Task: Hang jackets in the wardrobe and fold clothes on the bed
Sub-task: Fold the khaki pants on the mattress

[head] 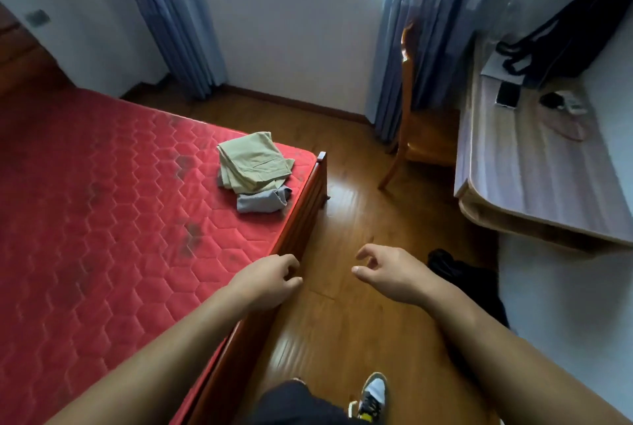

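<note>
A folded beige garment (253,161) lies on top of a folded grey garment (262,201) near the far corner of the red quilted mattress (102,192). My left hand (269,279) hovers over the bed's wooden side rail, fingers loosely curled and holding nothing. My right hand (390,272) is held out over the wooden floor, fingers apart and empty. Both hands are well short of the clothes pile. No wardrobe or jacket shows in the head view.
A wooden chair (416,137) stands by the blue curtains (407,41). A desk (534,168) on the right carries a black bag (565,34), a phone (508,94) and small items. A dark object (459,274) lies on the floor under the desk. A strip of floor runs between bed and desk.
</note>
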### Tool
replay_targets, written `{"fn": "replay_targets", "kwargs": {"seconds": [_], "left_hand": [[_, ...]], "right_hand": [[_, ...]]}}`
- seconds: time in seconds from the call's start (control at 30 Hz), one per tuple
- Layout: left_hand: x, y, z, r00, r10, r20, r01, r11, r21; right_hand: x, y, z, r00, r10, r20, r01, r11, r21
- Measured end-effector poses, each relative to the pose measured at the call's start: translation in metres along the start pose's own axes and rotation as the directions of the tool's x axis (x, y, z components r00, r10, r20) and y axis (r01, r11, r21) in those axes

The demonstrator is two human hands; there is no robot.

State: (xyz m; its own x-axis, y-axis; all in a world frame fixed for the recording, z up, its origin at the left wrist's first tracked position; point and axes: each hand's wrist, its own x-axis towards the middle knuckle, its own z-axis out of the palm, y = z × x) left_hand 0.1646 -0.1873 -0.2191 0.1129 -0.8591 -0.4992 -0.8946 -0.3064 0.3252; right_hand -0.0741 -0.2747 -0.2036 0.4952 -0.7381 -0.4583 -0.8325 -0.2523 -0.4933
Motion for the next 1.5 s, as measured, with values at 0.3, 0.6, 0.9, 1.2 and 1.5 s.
{"fn": "replay_targets", "kwargs": {"seconds": [0.3,0.6,0.9,1.2,1.5], "left_hand": [[0.078,-0.025,-0.036,0.982,-0.189,-0.011,0.185,0.972,-0.143],[0.209,-0.110,-0.102,0.961,-0.276,0.014,0.271,0.927,-0.260],[0.290,-0.177,-0.152,0.933,-0.354,0.070,0.359,0.895,-0.264],[0.380,-0.205,-0.140,0.882,-0.448,0.148,0.471,0.816,-0.334],[0.531,-0.280,-0.062,0.741,-0.615,0.269,0.627,0.491,-0.605]], "right_hand": [[0.148,-0.032,-0.052,0.968,-0.159,0.193,0.189,0.970,-0.151],[0.327,-0.103,-0.079,0.943,-0.140,0.303,0.233,0.925,-0.299],[0.453,-0.166,-0.085,0.899,-0.165,0.406,0.325,0.873,-0.365],[0.584,-0.179,-0.060,0.777,-0.186,0.601,0.517,0.734,-0.441],[0.754,-0.143,0.057,0.635,-0.183,0.751,0.720,0.494,-0.488]]}}
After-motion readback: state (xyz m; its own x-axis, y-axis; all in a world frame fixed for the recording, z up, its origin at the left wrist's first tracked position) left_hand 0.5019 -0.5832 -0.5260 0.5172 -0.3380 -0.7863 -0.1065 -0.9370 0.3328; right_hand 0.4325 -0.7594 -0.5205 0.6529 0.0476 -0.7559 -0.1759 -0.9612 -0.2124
